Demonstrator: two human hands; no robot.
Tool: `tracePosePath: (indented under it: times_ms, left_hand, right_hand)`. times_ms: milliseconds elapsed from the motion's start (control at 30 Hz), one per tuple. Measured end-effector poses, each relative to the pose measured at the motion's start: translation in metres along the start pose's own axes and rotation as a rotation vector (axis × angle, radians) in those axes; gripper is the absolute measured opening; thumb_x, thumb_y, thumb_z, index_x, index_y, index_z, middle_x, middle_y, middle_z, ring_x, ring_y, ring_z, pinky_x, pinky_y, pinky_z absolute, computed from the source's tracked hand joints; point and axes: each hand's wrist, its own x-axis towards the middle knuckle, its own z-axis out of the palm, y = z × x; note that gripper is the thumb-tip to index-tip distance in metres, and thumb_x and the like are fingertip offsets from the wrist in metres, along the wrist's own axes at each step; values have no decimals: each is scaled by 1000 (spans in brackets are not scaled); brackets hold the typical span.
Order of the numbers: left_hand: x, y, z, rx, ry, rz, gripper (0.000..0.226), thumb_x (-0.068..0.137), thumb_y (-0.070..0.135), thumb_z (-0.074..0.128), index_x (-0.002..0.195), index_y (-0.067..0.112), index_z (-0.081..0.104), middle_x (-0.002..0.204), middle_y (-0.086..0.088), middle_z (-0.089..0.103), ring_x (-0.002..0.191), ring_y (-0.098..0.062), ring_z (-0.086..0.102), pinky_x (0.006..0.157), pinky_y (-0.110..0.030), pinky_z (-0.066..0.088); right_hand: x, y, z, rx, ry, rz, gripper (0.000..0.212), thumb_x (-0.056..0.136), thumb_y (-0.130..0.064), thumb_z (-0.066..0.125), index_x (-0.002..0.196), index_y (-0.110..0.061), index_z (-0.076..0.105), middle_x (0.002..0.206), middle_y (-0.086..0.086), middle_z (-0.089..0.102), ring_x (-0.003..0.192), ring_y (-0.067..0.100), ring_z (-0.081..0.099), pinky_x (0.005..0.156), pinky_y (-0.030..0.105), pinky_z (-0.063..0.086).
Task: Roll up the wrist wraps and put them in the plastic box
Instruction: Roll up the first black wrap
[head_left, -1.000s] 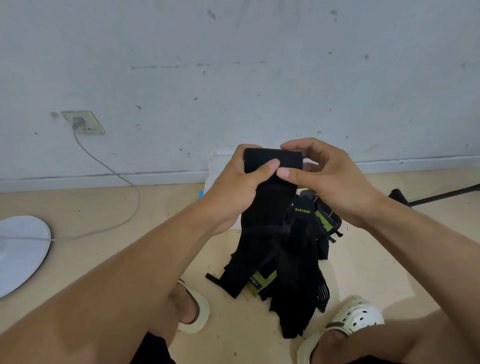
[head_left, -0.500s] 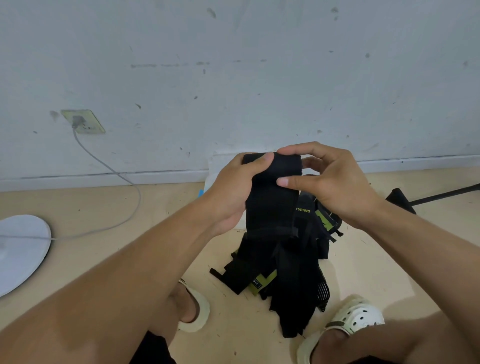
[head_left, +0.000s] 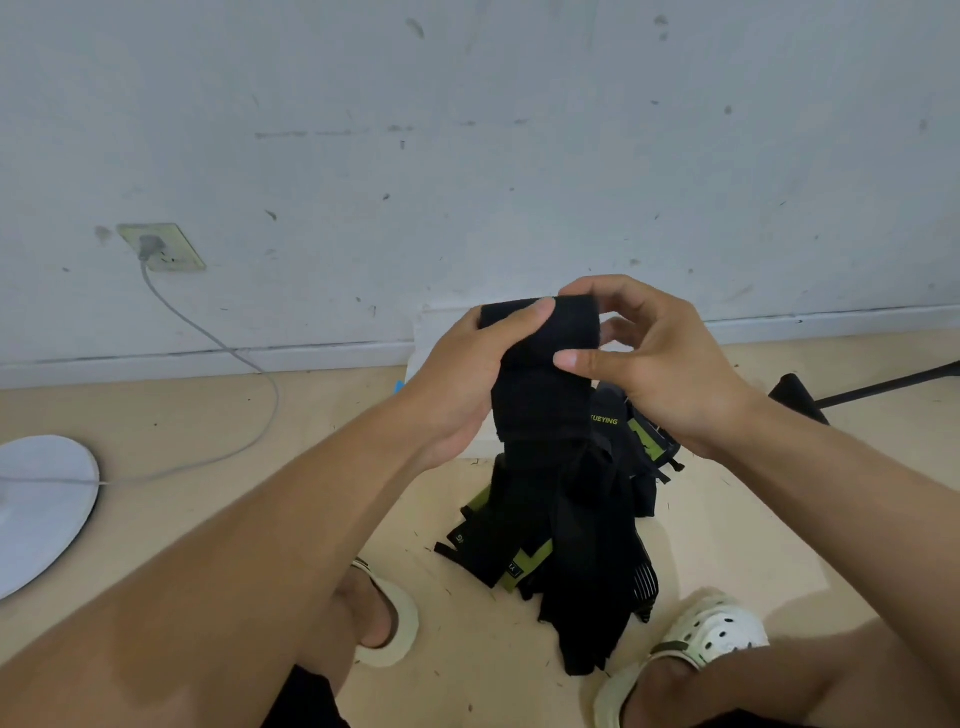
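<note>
Early stage: left hand (head_left: 457, 384) and right hand (head_left: 660, 364) both grip the top of one black wrist wrap (head_left: 540, 364), roll barely begun, tail hanging to the floor pile (head_left: 561, 530); box placement pending.

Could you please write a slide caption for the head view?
Left hand and right hand roll a black fabric wrist wrap above a black-and-green wrap pile.

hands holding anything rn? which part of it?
Yes. Both hands, left hand and right hand, grip one black wrist wrap at its rolled top end; the rest hangs down onto the pile of wraps.
</note>
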Motion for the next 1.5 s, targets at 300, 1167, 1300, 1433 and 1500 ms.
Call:
tracePosePath:
  times_ms: [300,1167,1300,1433,1500]
  left_hand:
    - [0,0,-2,13,70,2,39,100,30,68,136,19,58,126,-2,73,114,-22,72,100,-42,58]
    - [-1,1,-7,85,71,71,41,91,6,77,126,21,60,120,-6,65,115,-27,67,99,-45,59]
    - [0,0,-8,133,50,104,41,93,9,75,126,24,56,118,0,64,111,-19,62,91,-35,51]
    - [-1,-1,-6,209,26,86,40,97,31,72,129,25,49,119,0,62,117,-22,63,102,-42,54]
    - [-2,-2,-5,248,47,87,42,98,45,67,130,27,46,115,4,62,110,-19,66,94,-39,56]
  right_hand:
    - [0,-3,-1,70,-40,79,47,78,-18,86,121,-29,71,116,-6,70,96,9,73,84,27,59]
    - [1,1,-7,-55,-152,81,53,83,-31,79,134,-33,63,127,-14,70,112,12,71,103,35,56]
    - [2,4,-7,-127,-159,49,50,85,-17,82,130,-31,65,123,-11,72,113,8,69,103,29,52]
    - [0,3,-7,-119,-133,16,46,90,-8,78,131,-25,66,121,-12,74,109,6,71,91,19,54]
    - [-2,3,-4,-101,-148,20,49,92,-8,75,136,-27,64,122,-15,74,112,1,69,92,16,54]
